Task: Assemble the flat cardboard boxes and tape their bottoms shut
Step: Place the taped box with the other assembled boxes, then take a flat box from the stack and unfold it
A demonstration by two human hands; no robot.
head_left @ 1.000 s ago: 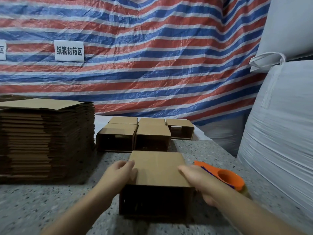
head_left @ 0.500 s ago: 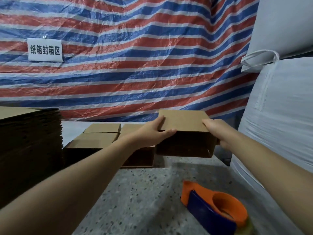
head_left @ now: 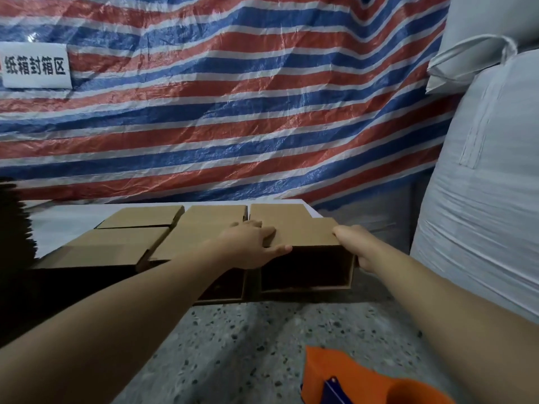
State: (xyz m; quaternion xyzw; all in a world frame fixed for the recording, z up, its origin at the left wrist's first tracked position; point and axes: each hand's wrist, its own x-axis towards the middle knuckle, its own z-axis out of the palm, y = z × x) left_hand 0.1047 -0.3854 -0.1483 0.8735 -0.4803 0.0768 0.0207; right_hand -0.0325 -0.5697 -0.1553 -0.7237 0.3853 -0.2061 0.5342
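A red, white and blue striped tarpaulin (head_left: 233,112) hangs behind a speckled grey tabletop (head_left: 233,345), with one white sign (head_left: 35,66) of Chinese characters fixed to it at the left. Two large white woven sacks (head_left: 490,199) are stacked at the right.

Six assembled cardboard boxes can be counted on the tabletop, set in two rows of three with their open sides facing the camera. Five boxes (head_left: 116,246) stand touching one another. The sixth, the held box (head_left: 303,236), sits at the right end of the near row, just beside its neighbour and in front of the back-right box.

The left hand (head_left: 252,246) grips the held box at its top left edge, fingers lying on the top panel and thumb curled under the rim. The right hand (head_left: 354,246) grips its top right corner, fingers wrapped down the side wall.

One orange and blue tape dispenser (head_left: 364,380) lies on the tabletop at the lower right, partly cut off. A dark stack of flat cardboard (head_left: 14,223) shows at the left edge.
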